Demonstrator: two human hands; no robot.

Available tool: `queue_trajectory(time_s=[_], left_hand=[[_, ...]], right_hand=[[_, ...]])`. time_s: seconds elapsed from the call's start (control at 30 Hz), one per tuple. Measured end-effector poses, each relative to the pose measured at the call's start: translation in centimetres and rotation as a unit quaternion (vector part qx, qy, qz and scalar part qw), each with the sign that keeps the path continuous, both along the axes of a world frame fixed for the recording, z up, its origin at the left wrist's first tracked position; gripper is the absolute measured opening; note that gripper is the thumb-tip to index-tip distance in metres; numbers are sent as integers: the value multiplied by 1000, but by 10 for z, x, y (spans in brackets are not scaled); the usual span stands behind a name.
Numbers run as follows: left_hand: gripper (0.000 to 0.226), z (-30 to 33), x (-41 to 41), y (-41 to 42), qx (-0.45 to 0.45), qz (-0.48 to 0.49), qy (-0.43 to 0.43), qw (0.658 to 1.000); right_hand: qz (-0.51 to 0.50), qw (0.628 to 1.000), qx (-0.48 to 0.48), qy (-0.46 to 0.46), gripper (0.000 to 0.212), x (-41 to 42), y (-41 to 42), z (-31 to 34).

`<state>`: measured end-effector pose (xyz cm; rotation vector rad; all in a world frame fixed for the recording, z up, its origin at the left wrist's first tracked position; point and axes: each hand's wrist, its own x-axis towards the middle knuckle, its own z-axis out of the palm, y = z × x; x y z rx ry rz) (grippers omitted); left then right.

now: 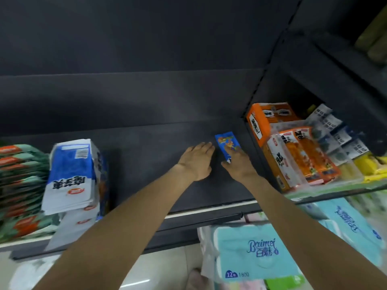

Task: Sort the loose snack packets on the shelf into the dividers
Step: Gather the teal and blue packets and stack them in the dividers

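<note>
The blue snack packet (pixel 227 146) lay flat on the dark shelf (pixel 146 147), just left of the clear dividers (pixel 293 155). The right hand (pixel 238 164) pressed on its near end with straight fingers, grasping nothing. The left hand (pixel 198 161) rested flat and released just to its left.

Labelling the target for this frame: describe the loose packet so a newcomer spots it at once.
Find the dark shelf, bare across its middle. At its right end, just left of the orange boxes, lies one small blue packet flat on the shelf, under the right hand. It is the only blue item lying alone, outside the dividers.
</note>
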<state>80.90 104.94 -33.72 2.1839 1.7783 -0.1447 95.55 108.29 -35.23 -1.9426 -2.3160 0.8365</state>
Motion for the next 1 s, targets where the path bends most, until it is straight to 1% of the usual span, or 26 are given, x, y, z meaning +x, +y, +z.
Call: queue_trajectory(time_s=[0.07,0.13,0.23,0.3,0.37,0.4,0.43,0.5,0.53,0.57,0.6,0.63,0.67,0.7,0.77,0.8,0.83,0.87,0.9,0.93,1.0], left_hand=[[72,-12,14,20,-32,-7,8,999],[68,-22,21,33,-60,-22,25,998],[61,-33,23,39,-91,-34,70,993],[59,-34,23,38,-75,-42,98,991],[57,-32,25,37,-57,-43,106,992],[56,-30,26,38,-54,-36,89,994],[54,-29,26,38,-57,-23,55,997],[49,-28,25,36,-60,30,-68,995],[44,-25,23,32,-57,74,-147,985],[39,-19,20,27,-46,126,-223,966],[34,-11,16,20,-29,175,-284,942],[33,-1,11,11,-11,218,-327,919],[33,9,3,3,0,253,-369,895],[33,21,-6,-7,1,281,-423,861],[36,44,-28,-29,-11,319,-540,778],[37,56,-40,-41,-12,334,-581,742],[35,68,-54,-54,0,351,-604,715],[29,77,-67,-67,21,368,-616,696],[25,84,-81,-79,42,382,-616,687],[24,89,-95,-92,56,395,-608,686],[29,96,-125,-119,70,418,-571,703]], right_hand=[[23,997,-61,-41,66,9,13,-4],[25,996,-74,-50,66,13,20,-11],[-14,999,-3,-29,66,16,25,-22],[-55,997,34,-41,75,16,26,-21],[-106,992,41,-58,83,15,30,-19],[-130,990,30,-53,81,15,32,-17],[-146,989,11,-30,74,14,33,-16],[-139,988,-15,69,45,10,30,-11],[-124,985,-8,118,30,6,25,-6],[-109,982,11,153,21,2,17,1],[-94,980,37,172,16,-3,9,9],[-75,978,64,181,15,-9,-1,18],[-48,977,91,188,19,-16,-11,26],[-14,974,113,196,28,-24,-23,34],[62,959,147,235,48,-43,-47,50],[95,948,163,257,53,-54,-59,58],[124,935,182,279,52,-66,-69,67],[143,922,200,299,48,-77,-78,74],[157,911,215,315,41,-90,-86,82],[171,902,229,324,35,-103,-93,89],[202,889,252,325,28,-131,-108,100]])
